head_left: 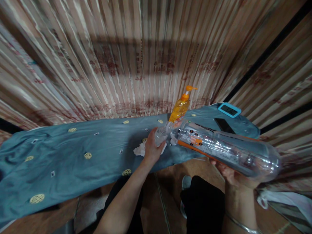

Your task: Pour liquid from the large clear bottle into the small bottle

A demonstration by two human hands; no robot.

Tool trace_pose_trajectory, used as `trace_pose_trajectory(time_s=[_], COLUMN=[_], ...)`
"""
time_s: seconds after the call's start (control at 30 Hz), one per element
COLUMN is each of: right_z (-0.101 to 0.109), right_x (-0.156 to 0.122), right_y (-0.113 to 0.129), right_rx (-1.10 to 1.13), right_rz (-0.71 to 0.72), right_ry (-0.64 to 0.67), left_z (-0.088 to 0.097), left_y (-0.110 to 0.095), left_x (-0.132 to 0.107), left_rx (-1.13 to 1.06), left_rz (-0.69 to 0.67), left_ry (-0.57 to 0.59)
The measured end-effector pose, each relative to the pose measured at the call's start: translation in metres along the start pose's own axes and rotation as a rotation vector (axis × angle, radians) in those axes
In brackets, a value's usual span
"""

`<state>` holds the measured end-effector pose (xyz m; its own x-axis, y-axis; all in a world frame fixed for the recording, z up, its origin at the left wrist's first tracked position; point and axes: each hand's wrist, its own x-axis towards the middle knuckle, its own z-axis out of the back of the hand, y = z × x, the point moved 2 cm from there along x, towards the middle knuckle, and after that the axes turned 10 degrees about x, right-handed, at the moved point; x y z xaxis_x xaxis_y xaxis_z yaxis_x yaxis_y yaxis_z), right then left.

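Note:
My right hand (pixel 231 174) grips from below a large clear plastic bottle (pixel 226 149), tilted with its neck pointing left. Its neck meets a small clear container (pixel 162 135) that my left hand (pixel 152 148) is wrapped around, above a table under a blue cloth (pixel 73 156). Under my left hand lies a crumpled white tissue (pixel 139 150). An orange pump bottle (pixel 180 107) stands upright just behind the two clear containers.
A blue-framed device (pixel 229 109) and a dark phone (pixel 224 125) lie on the cloth at the right end. Striped curtains (pixel 146 58) hang behind the table. My legs and a shoe (pixel 185 182) show below, and a white bag (pixel 287 200) lies at the right.

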<state>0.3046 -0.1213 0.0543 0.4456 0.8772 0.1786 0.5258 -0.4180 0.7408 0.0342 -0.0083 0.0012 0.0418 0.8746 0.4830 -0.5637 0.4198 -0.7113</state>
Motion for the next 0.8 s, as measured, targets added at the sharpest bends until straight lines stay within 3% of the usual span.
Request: trace_pose_trajectory(time_s=[0.37,0.8], right_z=[-0.012,-0.004], right_x=[-0.002,-0.001], right_y=[0.004,0.002], right_rx=[-0.032,-0.010], right_rz=[0.068,0.041], right_ry=[-0.002,-0.007], left_z=[-0.002,-0.003], left_y=[0.001,0.002], left_x=[0.000,0.000], left_rx=[0.016,0.027], left_rz=[0.007,0.009], left_ry=[-0.009,0.000])
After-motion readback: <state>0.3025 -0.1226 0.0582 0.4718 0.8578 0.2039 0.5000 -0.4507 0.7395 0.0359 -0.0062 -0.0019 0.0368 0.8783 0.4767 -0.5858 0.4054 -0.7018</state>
